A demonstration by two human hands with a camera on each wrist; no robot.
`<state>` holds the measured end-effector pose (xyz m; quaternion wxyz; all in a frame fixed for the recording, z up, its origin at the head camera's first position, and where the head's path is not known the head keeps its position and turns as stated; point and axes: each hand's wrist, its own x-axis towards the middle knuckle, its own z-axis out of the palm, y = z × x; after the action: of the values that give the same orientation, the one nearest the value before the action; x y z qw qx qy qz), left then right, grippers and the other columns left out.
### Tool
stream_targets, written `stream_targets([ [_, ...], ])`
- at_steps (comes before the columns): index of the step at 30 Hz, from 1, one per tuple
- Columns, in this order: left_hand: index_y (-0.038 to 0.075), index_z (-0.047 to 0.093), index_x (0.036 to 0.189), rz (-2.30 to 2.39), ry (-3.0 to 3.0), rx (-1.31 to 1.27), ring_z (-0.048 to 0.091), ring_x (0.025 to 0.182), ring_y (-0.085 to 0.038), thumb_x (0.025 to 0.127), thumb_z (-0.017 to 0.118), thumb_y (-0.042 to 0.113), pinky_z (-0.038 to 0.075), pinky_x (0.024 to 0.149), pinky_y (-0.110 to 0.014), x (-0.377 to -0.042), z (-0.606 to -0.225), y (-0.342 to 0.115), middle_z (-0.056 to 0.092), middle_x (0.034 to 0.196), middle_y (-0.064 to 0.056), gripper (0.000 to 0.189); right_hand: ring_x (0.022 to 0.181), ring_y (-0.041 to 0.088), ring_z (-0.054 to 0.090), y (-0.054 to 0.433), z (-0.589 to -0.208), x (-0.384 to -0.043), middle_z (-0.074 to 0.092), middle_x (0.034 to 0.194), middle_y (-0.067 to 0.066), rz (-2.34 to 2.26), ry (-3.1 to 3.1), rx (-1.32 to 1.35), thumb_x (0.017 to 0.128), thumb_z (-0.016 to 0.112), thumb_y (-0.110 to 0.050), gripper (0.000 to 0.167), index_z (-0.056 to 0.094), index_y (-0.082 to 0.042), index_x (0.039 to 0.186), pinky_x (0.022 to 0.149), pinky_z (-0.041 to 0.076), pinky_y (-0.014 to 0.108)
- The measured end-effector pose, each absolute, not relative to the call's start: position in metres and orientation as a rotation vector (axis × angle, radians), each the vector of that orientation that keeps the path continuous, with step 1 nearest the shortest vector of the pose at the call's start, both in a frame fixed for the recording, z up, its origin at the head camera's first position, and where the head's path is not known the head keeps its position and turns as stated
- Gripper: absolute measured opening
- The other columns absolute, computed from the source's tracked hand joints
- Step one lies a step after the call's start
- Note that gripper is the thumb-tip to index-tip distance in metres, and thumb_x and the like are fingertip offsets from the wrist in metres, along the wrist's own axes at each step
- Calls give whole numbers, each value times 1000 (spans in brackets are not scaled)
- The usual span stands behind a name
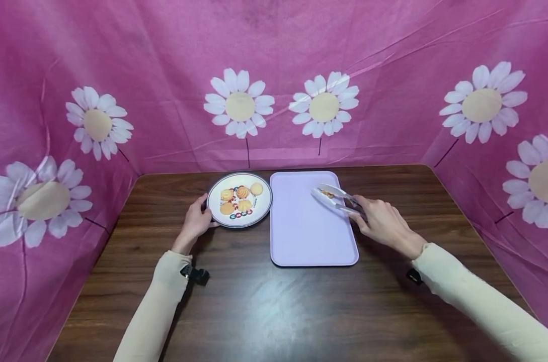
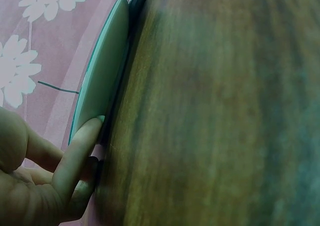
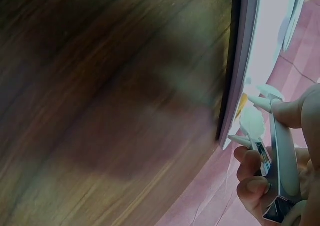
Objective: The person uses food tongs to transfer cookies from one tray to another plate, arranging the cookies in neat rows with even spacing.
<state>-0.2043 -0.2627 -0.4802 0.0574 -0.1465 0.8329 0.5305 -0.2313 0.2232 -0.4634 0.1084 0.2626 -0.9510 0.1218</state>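
Observation:
My left hand (image 1: 198, 220) grips the left rim of a round white plate (image 1: 219, 190) with a dark edge line. Several golden cookies (image 1: 242, 192) lie on this plate, some swirled, some plain and round, over printed lettering. In my right hand (image 1: 384, 223) is a pair of tongs (image 1: 340, 192) with pale, broad tips, also seen as tongs (image 3: 284, 156) in the right wrist view. Between the tips, over the upper right part of a lilac tray (image 1: 312, 236), is a small golden-brown piece (image 1: 327, 194) with dark spots. Whether that piece touches the tray I cannot tell.
The tray lies just right of the plate, their edges almost touching. Both rest on a dark wooden table (image 1: 237, 301) near its back edge. A pink cloth (image 1: 278, 45) with white flowers hangs behind and at both sides.

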Motion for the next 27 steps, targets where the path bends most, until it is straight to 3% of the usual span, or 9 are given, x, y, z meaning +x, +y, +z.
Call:
stream_targets([
  [12,10,14,168,1586,2505,-464,68,102,-24,109,35,4,67,77,-19,-203,-479,-262,22,171,-23,63,71,36,71,211,-466,-231,76,97,20,383,-2768,826,96,72,-27,46,61,-3,134,51,57,54],
  [19,9,15,168,1605,2499,-459,67,102,-23,109,35,3,67,76,-19,-203,-480,-261,23,170,-24,63,57,24,57,217,-460,-240,68,79,12,402,-2769,806,94,75,-29,44,63,-4,127,43,50,47],
  [27,8,16,168,1621,2502,-455,67,101,-24,107,36,1,66,74,-18,-202,-481,-262,24,170,-25,64,57,21,54,226,-458,-245,62,71,6,375,-2842,807,93,75,-35,44,65,-4,123,43,47,41],
])
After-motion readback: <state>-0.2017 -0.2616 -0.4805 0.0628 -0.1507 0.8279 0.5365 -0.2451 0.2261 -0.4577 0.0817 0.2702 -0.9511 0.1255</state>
